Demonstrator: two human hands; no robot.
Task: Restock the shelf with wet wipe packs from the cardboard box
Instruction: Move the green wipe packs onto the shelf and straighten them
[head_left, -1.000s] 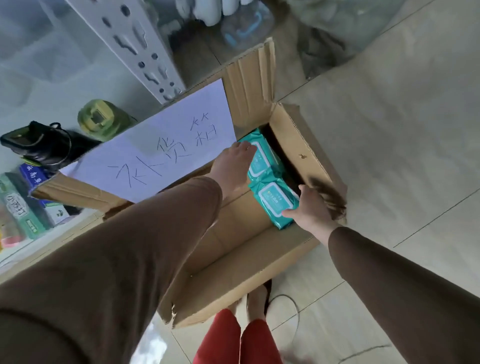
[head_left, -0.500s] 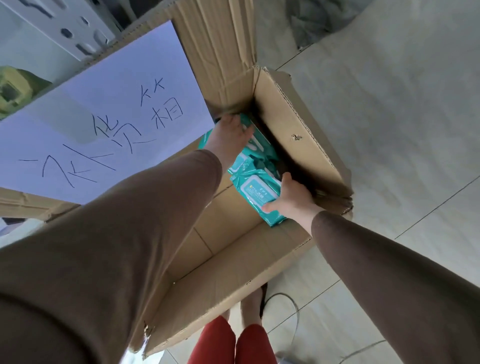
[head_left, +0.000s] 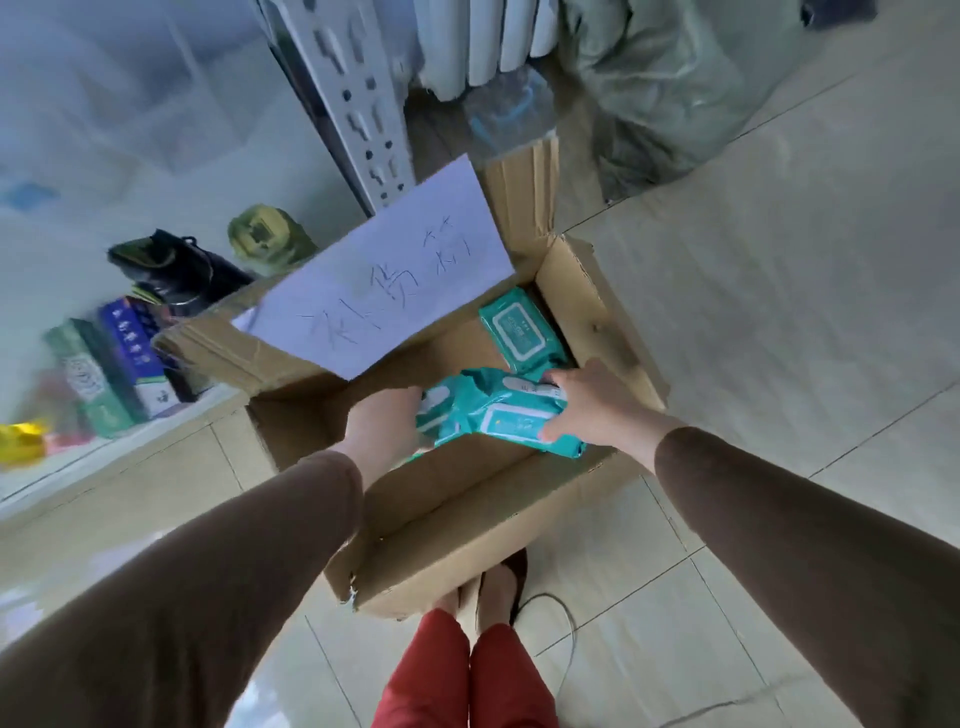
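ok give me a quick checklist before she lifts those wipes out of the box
1. Both hands on the load: ok. The left hand and right hand hold the bundle of teal wipe packs from either side.
2. How many packs are in the bundle: cannot tell, they overlap and blur.
3. Grip underneath: cannot tell, the fingers are hidden behind the packs.
4. Way up out of the cardboard box: ok, its top is open above the bundle.
5. Paper sign on the flap: ok, it lies off to the side.
6. Nothing left behind: not ok, one more pack lies in the far corner.
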